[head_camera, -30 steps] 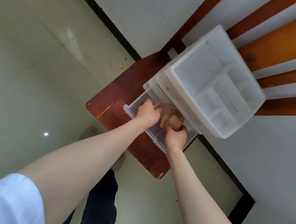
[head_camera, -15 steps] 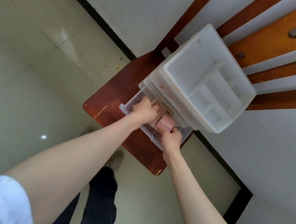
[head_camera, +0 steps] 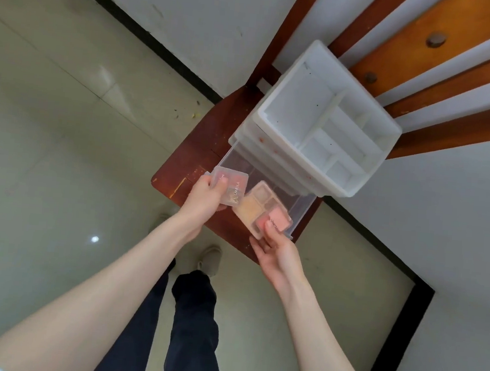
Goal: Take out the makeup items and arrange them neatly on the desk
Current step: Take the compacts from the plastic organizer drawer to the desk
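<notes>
1. Head view, looking straight down: a white plastic organizer [head_camera: 327, 124] with divided top compartments stands on a small reddish-brown wooden desk [head_camera: 209, 140].
2. Its clear bottom drawer [head_camera: 301, 208] is pulled out toward the person.
3. The left hand [head_camera: 205, 199] grips a small frosted compact [head_camera: 231, 188] with lettering on its lid, thumb on top and fingers curled beneath, held above the drawer's near left corner.
4. The right hand [head_camera: 279, 254] pinches a four-pan palette [head_camera: 264, 209] at its near corner, the thumb pressing on a pink pan; beige, brown and coral shades show through the clear cover.
5. The two makeup items are side by side, edges nearly touching, both lifted over the open drawer rather than lying on the desk.
6. Below the arms are dark trousers [head_camera: 191, 323] and a pale shoe [head_camera: 209, 259] on the tiled floor [head_camera: 45, 166].
</notes>
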Tool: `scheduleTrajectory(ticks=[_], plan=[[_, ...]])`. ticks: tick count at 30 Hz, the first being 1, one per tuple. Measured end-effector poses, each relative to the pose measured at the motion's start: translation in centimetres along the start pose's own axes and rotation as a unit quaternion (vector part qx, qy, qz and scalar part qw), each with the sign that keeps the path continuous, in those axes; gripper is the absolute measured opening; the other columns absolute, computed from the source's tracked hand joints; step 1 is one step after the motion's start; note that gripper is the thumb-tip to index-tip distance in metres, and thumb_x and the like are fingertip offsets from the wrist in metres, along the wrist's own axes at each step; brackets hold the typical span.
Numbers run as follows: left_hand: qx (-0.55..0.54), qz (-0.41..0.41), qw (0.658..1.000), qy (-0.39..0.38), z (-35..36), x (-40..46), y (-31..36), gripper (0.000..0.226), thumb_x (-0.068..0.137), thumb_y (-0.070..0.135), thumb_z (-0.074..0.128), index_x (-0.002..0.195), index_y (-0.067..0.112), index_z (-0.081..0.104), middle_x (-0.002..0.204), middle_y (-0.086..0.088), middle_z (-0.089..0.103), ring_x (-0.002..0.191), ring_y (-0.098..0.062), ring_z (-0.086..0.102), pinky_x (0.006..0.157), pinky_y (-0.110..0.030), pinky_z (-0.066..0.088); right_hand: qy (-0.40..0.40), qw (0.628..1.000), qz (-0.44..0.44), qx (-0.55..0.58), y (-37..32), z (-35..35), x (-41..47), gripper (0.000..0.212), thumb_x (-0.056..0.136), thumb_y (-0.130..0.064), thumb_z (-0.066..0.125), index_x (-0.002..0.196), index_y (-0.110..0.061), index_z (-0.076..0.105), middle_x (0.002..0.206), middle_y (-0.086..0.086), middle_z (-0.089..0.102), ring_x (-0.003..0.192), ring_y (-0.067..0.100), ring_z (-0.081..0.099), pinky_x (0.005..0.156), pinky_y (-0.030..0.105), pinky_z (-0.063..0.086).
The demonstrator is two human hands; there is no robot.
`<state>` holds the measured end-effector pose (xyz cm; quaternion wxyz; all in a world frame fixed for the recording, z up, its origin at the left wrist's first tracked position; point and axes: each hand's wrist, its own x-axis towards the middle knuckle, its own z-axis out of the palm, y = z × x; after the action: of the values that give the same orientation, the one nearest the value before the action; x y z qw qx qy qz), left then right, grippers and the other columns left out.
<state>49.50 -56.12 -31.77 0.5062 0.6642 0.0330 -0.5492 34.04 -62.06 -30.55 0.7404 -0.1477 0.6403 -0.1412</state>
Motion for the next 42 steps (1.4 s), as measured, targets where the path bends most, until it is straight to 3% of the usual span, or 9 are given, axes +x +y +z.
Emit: scheduleTrajectory(ticks=[4,13,17,21,27,32,37,39,42], plan=[[-0.079,-0.044,0.994,0.069,-1.2,0.0,-0.8,0.028,0.100,0.024,0.036,0.120,0.007,0.045,0.110,-0.009,0.058,0.098,-0.019,0.056,0.081,-0.031,0.049,0.075,0.988,0.024,0.132,0.8,-0.6,-0.2,0.007,0.091,-0.001,0.052,0.093,-0.006,0.057,0.094,0.012,0.061,0.102,0.026,0.056,0.104,0.043,0.038],[-0.255,-0.075,0.962,0.061,0.1,2.2,0.6,0.039,0.101,0.021,0.033,0.139,0.007,0.032,0.136,-0.013,0.046,0.121,-0.024,0.045,0.105,-0.047,0.037,0.092,0.940,-0.047,0.326,-0.7,-0.1,0.5,0.024,0.099,-0.010,0.040,0.119,-0.010,0.053,0.136,0.012,0.050,0.128,0.033,0.044,0.110,0.047,0.028],[-0.304,-0.066,0.949,0.043,1.8,3.7,2.3,0.040,0.102,0.021,0.030,0.140,0.008,0.031,0.138,-0.014,0.045,0.127,-0.025,0.043,0.104,-0.046,0.038,0.104,0.894,-0.061,0.432,-2.9,1.4,1.6,0.026,0.100,-0.011,0.037,0.122,-0.009,0.052,0.118,0.010,0.058,0.128,0.035,0.042,0.109,0.046,0.030],[-0.371,-0.073,0.925,0.044,2.7,5.0,3.5,0.041,0.101,0.022,0.027,0.142,0.012,0.027,0.136,-0.015,0.047,0.125,-0.027,0.046,0.101,-0.045,0.038,0.150,0.847,-0.072,0.504,-4.7,2.4,2.6,0.033,0.096,-0.003,0.040,0.127,-0.013,0.050,0.116,0.012,0.048,0.093,0.028,0.049,0.092,0.040,0.042],[-0.431,-0.086,0.898,0.013,2.8,5.8,3.6,0.045,0.101,0.027,0.021,0.144,0.014,0.027,0.133,-0.014,0.051,0.119,-0.025,0.053,0.096,-0.046,0.039,0.117,0.803,-0.055,0.582,-5.0,1.5,3.7,0.033,0.100,-0.012,0.035,0.131,-0.010,0.044,0.134,0.015,0.048,0.122,0.033,0.051,0.112,0.049,0.026],[-0.469,-0.097,0.878,-0.022,3.2,6.7,4.7,0.047,0.101,0.028,0.022,0.145,0.014,0.025,0.139,-0.014,0.045,0.121,-0.026,0.050,0.094,-0.047,0.040,0.044,0.805,-0.069,0.588,-5.7,1.2,3.6,0.025,0.101,-0.013,0.031,0.096,-0.004,0.053,0.130,0.022,0.051,0.123,0.036,0.050,0.107,0.053,0.032],[-0.389,-0.105,0.915,-0.035,3.0,6.0,4.9,0.045,0.101,0.025,0.024,0.145,0.013,0.026,0.140,-0.014,0.044,0.127,-0.025,0.044,0.100,-0.047,0.036,0.063,0.826,-0.064,0.556,-6.5,0.2,2.7,0.026,0.100,-0.011,0.035,0.120,-0.001,0.050,0.108,0.024,0.057,0.121,0.035,0.050,0.102,0.047,0.040],[-0.323,-0.116,0.939,-0.018,2.7,4.9,4.6,0.043,0.102,0.024,0.026,0.143,0.011,0.028,0.138,-0.014,0.046,0.126,-0.025,0.045,0.097,-0.045,0.038,0.078,0.857,-0.054,0.507,-5.7,-0.5,1.7,0.031,0.099,-0.008,0.037,0.128,-0.002,0.046,0.118,0.022,0.054,0.120,0.034,0.050,0.099,0.044,0.043],[-0.181,-0.132,0.973,-0.044,1.8,1.7,3.7,0.040,0.101,0.022,0.031,0.138,0.009,0.034,0.132,-0.014,0.051,0.116,-0.025,0.052,0.091,-0.041,0.043,0.090,0.907,-0.041,0.409,-4.0,-1.7,-0.7,0.019,0.097,-0.003,0.041,0.112,0.000,0.052,0.118,0.019,0.055,0.115,0.035,0.052,0.091,0.041,0.049]])
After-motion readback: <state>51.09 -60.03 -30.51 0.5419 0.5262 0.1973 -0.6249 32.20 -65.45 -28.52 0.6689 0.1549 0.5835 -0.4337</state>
